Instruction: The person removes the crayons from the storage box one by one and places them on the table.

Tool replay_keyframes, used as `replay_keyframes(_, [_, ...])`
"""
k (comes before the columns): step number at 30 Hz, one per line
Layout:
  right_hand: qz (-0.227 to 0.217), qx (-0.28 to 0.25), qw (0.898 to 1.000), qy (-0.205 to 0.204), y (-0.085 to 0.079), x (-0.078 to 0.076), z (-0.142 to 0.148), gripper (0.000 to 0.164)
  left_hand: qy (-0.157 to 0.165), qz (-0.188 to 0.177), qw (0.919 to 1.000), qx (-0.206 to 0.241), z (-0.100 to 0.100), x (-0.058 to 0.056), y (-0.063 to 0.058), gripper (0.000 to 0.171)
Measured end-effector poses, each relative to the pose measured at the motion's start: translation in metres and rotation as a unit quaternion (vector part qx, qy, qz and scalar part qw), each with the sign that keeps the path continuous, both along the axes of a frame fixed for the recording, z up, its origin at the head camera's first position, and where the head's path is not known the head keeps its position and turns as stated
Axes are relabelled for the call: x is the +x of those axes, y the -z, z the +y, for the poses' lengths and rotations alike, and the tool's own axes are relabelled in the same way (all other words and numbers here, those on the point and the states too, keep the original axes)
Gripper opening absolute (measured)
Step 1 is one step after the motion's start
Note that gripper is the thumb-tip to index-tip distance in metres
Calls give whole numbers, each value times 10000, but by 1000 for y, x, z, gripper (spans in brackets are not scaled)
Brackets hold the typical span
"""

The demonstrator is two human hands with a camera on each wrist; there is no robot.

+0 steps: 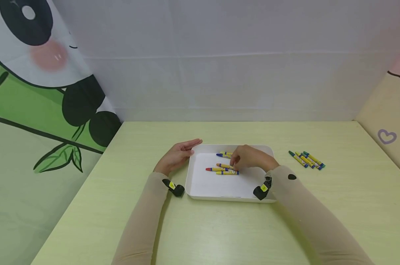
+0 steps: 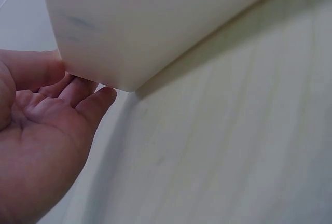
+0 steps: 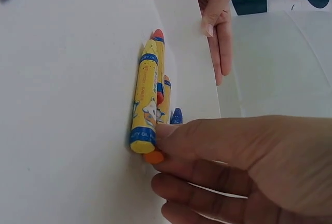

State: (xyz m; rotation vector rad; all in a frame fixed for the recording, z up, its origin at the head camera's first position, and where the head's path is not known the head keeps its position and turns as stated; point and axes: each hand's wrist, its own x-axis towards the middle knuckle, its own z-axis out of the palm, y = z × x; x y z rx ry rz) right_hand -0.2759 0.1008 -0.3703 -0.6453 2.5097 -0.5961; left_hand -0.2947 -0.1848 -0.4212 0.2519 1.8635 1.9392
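Note:
In the head view, the white tray point(image 1: 216, 189) holds several crayons in yellow-and-blue wrappers. My left hand point(image 1: 177, 156) is at its left rim, thumb at the edge and fingers along the outside; up close, the left hand point(image 2: 49, 120) grips the tray wall point(image 2: 119, 32). Inside the tray, my right hand point(image 1: 249, 156) pinches the back end of an orange crayon point(image 3: 154, 156) between thumb and index finger. Beside it lie a yellow crayon point(image 3: 146, 97) and a red crayon point(image 1: 211, 169). Farther back is a blue crayon point(image 1: 221, 155), with another yellow crayon point(image 1: 225, 152) behind.
Right of the tray, several green and yellow crayons point(image 1: 306, 160) lie in a slanted group on the pale wooden table point(image 1: 220, 232). A white cloth backdrop point(image 1: 220, 84) rises behind the table, with a printed cartoon panel point(image 1: 38, 103) at the left.

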Motion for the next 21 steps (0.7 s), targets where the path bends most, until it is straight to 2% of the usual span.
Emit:
replay_keyframes(10, [107,-121,9998,-85,0,-1,2,10,-15,-19,10000,-10,1,-2,1,53])
replay_keyframes(21, [445,-612,9969,-199,-15,4,13,15,-34,11,10000,-44,2,-3,3,53])
